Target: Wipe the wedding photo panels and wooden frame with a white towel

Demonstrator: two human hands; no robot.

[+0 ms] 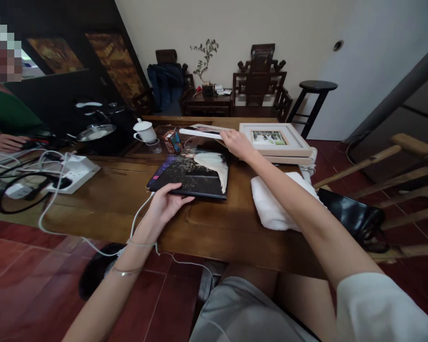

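Observation:
My left hand (pixel 167 202) pinches the near edge of a black photo album (pixel 199 183), thumb on top and fingers at the edge. Its face shows a figure in a long white dress. My right hand (pixel 237 144) is closed on the right end of a thin white-edged photo panel (pixel 201 134), raised and tilted behind the album. Part of a device with a lit purple screen (pixel 160 172) shows from under the album's left side. Right of my right hand lies a pale picture frame (pixel 299 137) stacked on another flat piece.
A white towel (pixel 271 204) lies under my right forearm. Left are a power strip (pixel 76 173), tangled cables, a lidded white cup (pixel 145 131), a small box (pixel 172 141) and a glass-lidded pot (pixel 96 133). Another person's hand (pixel 10 142) rests at far left. A wooden chair (pixel 392 156) stands right.

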